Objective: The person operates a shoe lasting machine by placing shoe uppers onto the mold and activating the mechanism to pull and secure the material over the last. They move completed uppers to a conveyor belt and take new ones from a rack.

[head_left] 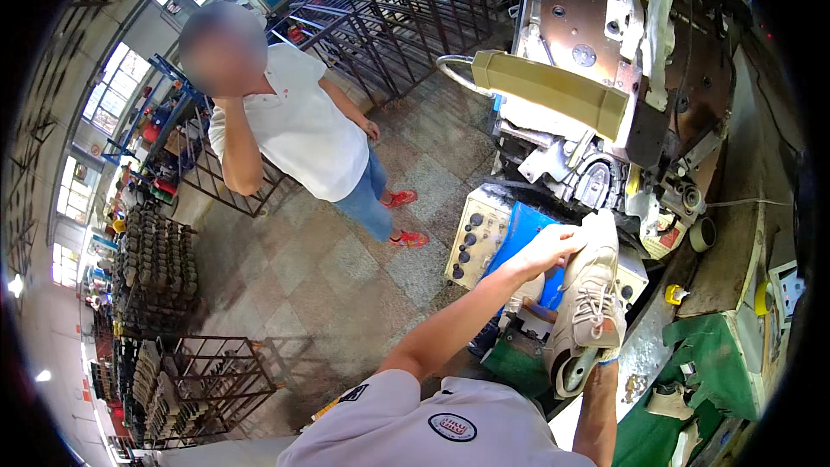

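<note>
In the head view, a beige lace-up shoe (590,298) is held in front of the machine (596,43), its toe pointed toward the metal parts under a gold-coloured lamp hood (553,91). Its toe end is pinched by the left hand (552,249), whose fingers are nearly closed on the upper. The right hand (610,352) is mostly hidden by the heel end; how far its fingers are opened, and what they grip, cannot be told. Below the left hand, space is taken up by a knobbed control box (471,238) and a blue cover (523,232). On the right, a tape roll (703,234), a small yellow bottle (675,294) and green cloth (716,355) are seen near the bench edge. Beyond the tiled floor (346,277), where a co-worker (298,125) in a white shirt is seen, the background is filled by metal racks (389,22) and a loaded rack (156,259).
</note>
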Action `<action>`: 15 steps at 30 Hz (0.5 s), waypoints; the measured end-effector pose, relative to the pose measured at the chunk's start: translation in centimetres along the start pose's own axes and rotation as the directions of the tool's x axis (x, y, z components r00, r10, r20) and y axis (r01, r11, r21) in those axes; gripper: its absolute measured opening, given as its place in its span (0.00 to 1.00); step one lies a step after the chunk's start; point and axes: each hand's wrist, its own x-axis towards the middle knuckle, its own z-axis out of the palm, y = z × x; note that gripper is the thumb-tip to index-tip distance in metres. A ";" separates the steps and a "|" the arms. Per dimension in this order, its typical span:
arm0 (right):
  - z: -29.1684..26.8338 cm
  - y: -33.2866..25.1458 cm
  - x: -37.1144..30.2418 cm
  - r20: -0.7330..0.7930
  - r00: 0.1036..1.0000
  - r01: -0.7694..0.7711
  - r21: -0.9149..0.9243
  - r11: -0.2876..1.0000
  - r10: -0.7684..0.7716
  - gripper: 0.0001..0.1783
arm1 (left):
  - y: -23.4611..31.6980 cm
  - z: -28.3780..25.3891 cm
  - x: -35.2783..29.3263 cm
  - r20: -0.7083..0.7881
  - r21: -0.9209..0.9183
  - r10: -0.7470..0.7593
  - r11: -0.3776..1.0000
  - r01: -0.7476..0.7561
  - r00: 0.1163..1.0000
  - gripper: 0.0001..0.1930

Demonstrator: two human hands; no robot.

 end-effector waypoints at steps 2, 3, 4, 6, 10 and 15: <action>0.0 0.3 1.0 0.013 1.000 0.002 0.007 1.000 -0.002 0.24 | 0.0 -0.2 -0.2 -0.014 -0.125 0.027 0.992 -0.028 1.000 0.18; -0.1 0.4 1.1 0.014 1.000 0.006 0.009 1.000 -0.006 0.24 | 0.5 -0.2 -0.4 -0.017 -0.185 0.040 0.982 -0.043 0.999 0.17; -0.1 0.5 1.3 0.011 1.000 0.008 0.015 1.000 -0.008 0.24 | 0.3 -0.5 -0.2 -0.019 -0.173 0.031 0.984 -0.034 0.999 0.17; 0.1 0.8 1.8 0.021 1.000 0.017 0.021 1.000 -0.017 0.23 | -0.4 -1.3 0.3 -0.037 -0.145 0.023 0.989 -0.028 0.999 0.17; -0.1 1.2 3.1 0.057 0.996 0.059 0.031 0.998 -0.061 0.23 | -1.2 -1.8 1.4 -0.117 -0.134 0.066 0.988 -0.081 0.991 0.15; -0.2 2.2 4.0 0.021 0.998 0.052 0.087 0.995 -0.054 0.21 | -0.4 -1.9 1.1 -0.191 -0.105 0.109 0.986 -0.131 0.976 0.18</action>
